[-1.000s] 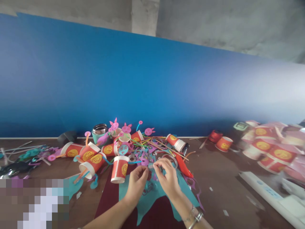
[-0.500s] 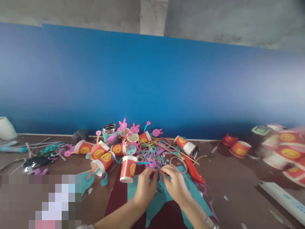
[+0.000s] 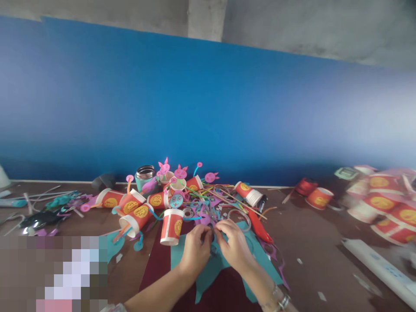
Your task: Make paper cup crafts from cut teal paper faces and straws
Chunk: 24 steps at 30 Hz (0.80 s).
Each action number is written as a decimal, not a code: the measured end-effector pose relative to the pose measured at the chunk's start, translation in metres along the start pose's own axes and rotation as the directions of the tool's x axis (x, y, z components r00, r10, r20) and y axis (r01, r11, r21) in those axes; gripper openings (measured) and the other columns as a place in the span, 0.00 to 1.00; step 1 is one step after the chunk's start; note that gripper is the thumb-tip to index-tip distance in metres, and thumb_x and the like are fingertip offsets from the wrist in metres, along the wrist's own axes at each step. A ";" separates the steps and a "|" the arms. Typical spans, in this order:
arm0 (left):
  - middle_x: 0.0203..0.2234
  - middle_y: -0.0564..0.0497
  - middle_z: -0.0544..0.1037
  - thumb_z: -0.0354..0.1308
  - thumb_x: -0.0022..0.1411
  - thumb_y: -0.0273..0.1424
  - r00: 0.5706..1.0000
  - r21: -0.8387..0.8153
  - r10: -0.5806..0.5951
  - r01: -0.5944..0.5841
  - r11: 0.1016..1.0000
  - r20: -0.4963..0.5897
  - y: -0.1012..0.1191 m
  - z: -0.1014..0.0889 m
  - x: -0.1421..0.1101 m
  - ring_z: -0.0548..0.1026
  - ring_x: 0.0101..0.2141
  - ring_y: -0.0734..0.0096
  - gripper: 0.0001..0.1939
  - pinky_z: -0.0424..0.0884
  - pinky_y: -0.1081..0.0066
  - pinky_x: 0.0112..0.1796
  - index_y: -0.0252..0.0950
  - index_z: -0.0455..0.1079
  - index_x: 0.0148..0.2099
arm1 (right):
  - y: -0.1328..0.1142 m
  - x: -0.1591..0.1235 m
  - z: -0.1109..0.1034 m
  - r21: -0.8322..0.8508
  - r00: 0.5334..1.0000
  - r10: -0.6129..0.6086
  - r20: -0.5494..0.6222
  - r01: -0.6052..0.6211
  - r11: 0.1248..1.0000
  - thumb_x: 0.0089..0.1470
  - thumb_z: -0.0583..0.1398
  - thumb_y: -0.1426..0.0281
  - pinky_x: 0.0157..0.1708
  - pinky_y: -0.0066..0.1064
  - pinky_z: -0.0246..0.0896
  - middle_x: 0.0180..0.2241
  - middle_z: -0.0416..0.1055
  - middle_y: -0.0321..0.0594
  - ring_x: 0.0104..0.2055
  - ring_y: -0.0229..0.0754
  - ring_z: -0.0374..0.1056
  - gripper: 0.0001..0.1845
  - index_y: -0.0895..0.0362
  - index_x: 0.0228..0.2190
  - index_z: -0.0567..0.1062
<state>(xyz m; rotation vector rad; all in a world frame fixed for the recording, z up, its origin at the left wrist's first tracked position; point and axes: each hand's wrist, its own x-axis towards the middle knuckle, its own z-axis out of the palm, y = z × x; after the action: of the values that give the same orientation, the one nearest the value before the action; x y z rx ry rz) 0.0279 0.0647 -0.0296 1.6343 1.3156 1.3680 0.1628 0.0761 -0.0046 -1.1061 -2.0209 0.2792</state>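
Note:
My left hand [image 3: 195, 251] and my right hand [image 3: 232, 245] meet fingertip to fingertip over a teal paper sheet [image 3: 208, 266] that lies on dark red paper [image 3: 221, 294]. Both pinch a small piece between them that is too small to name. An upturned red paper cup [image 3: 172, 226] with a yellow emblem stands just left of my left hand. Behind my fingers lies a heap of coloured paper strips and purple cut-outs [image 3: 208, 203]. A bracelet sits on my right wrist.
Several red cups [image 3: 131, 210] lie tipped at the left, some with pink rabbit faces [image 3: 180, 173] on sticks. A glass jar [image 3: 145, 175] stands by the blue wall. More cups [image 3: 380, 203] pile at the right. A white power strip [image 3: 377, 268] lies at the front right.
My hands stayed together, pinching the same small piece. The view swung a little, so the heap and the cups shifted slightly in the frame.

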 end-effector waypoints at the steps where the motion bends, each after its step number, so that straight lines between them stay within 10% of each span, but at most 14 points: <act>1: 0.23 0.51 0.71 0.50 0.59 0.29 1.000 -0.021 -0.011 0.011 1.000 0.000 -0.001 0.000 0.000 0.68 0.26 0.70 0.09 0.62 0.74 0.29 0.35 0.69 0.30 | -0.001 0.000 0.000 0.007 1.000 0.003 -0.006 -0.003 1.000 0.55 0.53 0.75 0.35 0.35 0.61 0.28 0.71 0.42 0.33 0.44 0.66 0.10 0.55 0.27 0.71; 11: 0.19 0.54 0.70 0.57 0.55 0.38 0.977 -0.432 -0.208 0.209 0.877 0.049 0.005 0.000 0.003 0.67 0.24 0.73 0.12 0.63 0.75 0.27 0.33 0.68 0.28 | 0.025 0.001 -0.001 -0.015 0.953 0.278 -0.123 -0.282 0.959 0.55 0.53 0.68 0.25 0.29 0.58 0.20 0.67 0.38 0.22 0.40 0.63 0.13 0.56 0.21 0.69; 20: 0.17 0.55 0.70 0.61 0.48 0.37 0.885 -0.677 -0.411 0.442 0.588 0.219 0.009 0.000 0.006 0.64 0.18 0.79 0.13 0.59 0.78 0.20 0.34 0.64 0.26 | 0.005 0.002 -0.005 0.213 0.998 0.007 -0.057 0.005 0.977 0.49 0.56 0.77 0.45 0.35 0.61 0.38 0.71 0.43 0.43 0.44 0.66 0.11 0.55 0.36 0.73; 24: 0.17 0.55 0.68 0.53 0.54 0.40 0.891 -0.548 -0.387 0.452 0.704 0.239 0.020 -0.005 0.006 0.61 0.15 0.79 0.13 0.55 0.77 0.17 0.34 0.63 0.26 | 0.000 0.006 -0.005 0.373 0.976 0.215 -0.026 -0.190 0.908 0.52 0.57 0.69 0.38 0.33 0.62 0.30 0.73 0.41 0.35 0.43 0.68 0.06 0.56 0.28 0.74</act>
<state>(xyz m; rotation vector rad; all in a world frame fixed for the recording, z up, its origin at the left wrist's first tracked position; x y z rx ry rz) 0.0287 0.0635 -0.0080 0.8893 0.9708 1.2131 0.1647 0.0797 0.0018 -1.0658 -1.7034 0.6916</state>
